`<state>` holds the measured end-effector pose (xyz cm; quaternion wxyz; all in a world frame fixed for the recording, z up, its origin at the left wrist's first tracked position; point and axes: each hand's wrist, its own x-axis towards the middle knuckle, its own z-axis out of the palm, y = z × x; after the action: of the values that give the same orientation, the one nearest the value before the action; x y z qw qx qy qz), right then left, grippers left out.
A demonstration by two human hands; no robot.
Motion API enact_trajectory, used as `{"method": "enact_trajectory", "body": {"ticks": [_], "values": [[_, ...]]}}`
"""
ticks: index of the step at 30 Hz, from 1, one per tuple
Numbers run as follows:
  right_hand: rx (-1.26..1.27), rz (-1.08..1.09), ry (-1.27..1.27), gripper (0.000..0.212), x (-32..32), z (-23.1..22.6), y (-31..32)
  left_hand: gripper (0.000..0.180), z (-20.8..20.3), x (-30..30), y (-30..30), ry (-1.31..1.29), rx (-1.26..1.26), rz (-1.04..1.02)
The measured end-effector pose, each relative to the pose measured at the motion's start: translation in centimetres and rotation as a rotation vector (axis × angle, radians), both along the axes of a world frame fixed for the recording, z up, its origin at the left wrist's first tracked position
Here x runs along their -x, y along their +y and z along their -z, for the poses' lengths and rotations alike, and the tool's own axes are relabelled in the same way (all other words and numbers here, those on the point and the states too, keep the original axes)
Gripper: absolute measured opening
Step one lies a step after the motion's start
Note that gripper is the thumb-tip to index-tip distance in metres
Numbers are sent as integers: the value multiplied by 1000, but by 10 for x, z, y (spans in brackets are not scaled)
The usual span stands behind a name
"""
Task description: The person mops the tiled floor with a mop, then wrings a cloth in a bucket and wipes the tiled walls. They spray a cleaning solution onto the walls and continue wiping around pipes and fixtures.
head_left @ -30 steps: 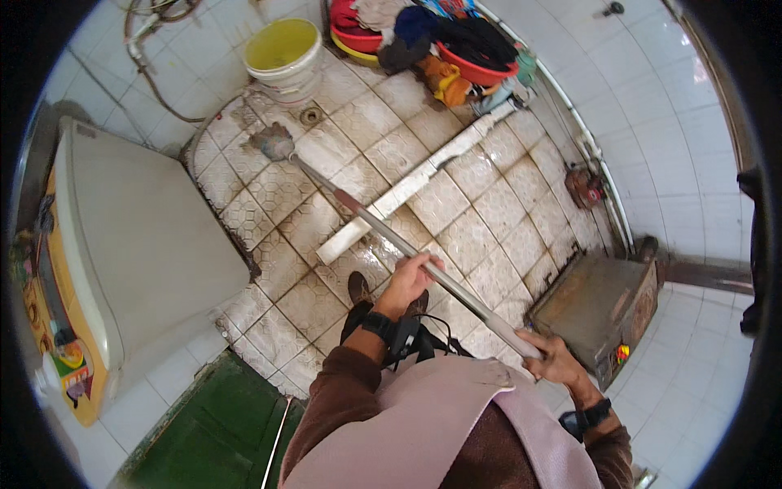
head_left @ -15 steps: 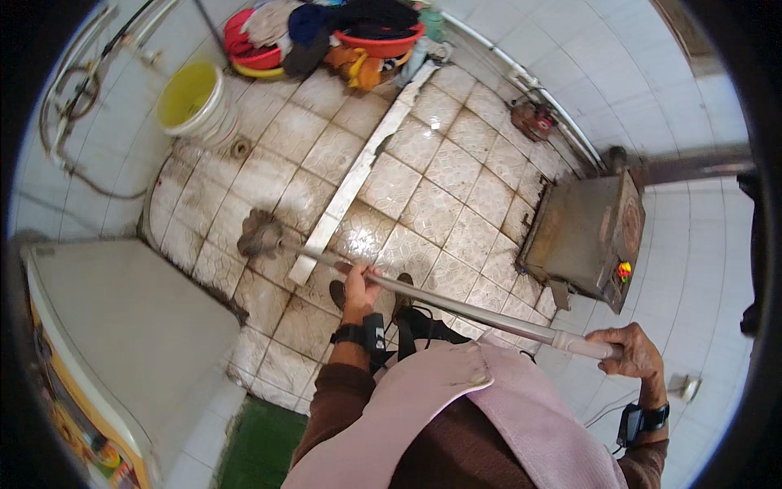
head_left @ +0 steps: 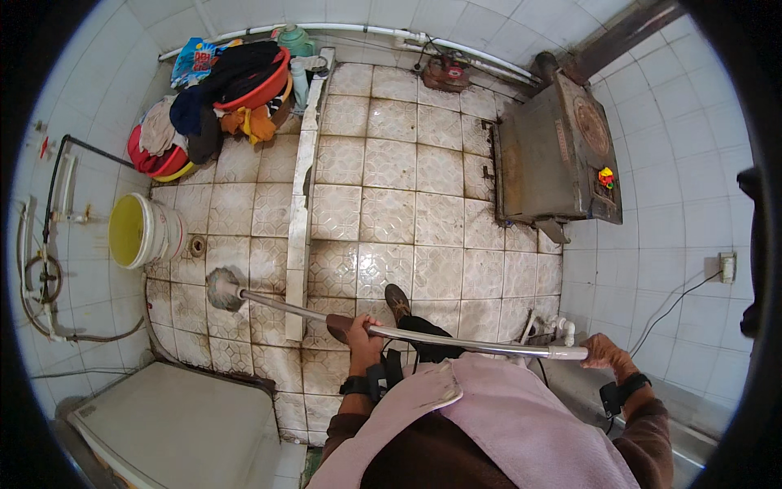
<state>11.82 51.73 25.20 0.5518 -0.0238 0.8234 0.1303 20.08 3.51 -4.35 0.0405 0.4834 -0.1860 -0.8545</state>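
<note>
A mop with a long metal pole (head_left: 464, 340) slants across in front of me. Its grey, wet-looking mop head (head_left: 225, 290) rests on the tiled floor to the left, beyond a low white-tiled ledge. My left hand (head_left: 363, 338) is closed round the pole about midway. At the pole's pale end piece, my right hand (head_left: 609, 354) is wrapped over the tip, off to the right. One brown shoe (head_left: 397, 300) shows past the pole; another lies partly behind it.
A white bucket, yellow inside (head_left: 129, 231), stands near a floor drain (head_left: 197, 245). Clothes heap over red basins (head_left: 259, 88) at the back left. A metal stove (head_left: 538, 159) stands right; a pale-topped cabinet (head_left: 183, 428) is near left. The low ledge (head_left: 299, 236) divides the floor.
My view has turned, so the room appears rotated and shifted left. The mop head has moved nearer the floor drain. Both hands keep their hold on the pole.
</note>
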Motion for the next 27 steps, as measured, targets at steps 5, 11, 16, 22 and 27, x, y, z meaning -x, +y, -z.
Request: {"method": "enact_trajectory", "body": {"ticks": [5, 11, 16, 22, 27], "values": [[-66, 53, -59, 37, -52, 14, 45, 8, -38, 44, 25, 31, -289, -40], [175, 87, 288, 26, -95, -12, 56, 7, -87, 127, 56, 280, -231, 130], [146, 584, 629, 16, -77, -79, 32, 4, -112, 213, 85, 487, -347, 191], [237, -26, 1005, 31, -5, -146, -48, 11, -99, 286, 107, 711, -431, 68], [297, -285, 903, 42, 48, -170, -130, 9, -41, 299, 101, 299, -438, 2]]}}
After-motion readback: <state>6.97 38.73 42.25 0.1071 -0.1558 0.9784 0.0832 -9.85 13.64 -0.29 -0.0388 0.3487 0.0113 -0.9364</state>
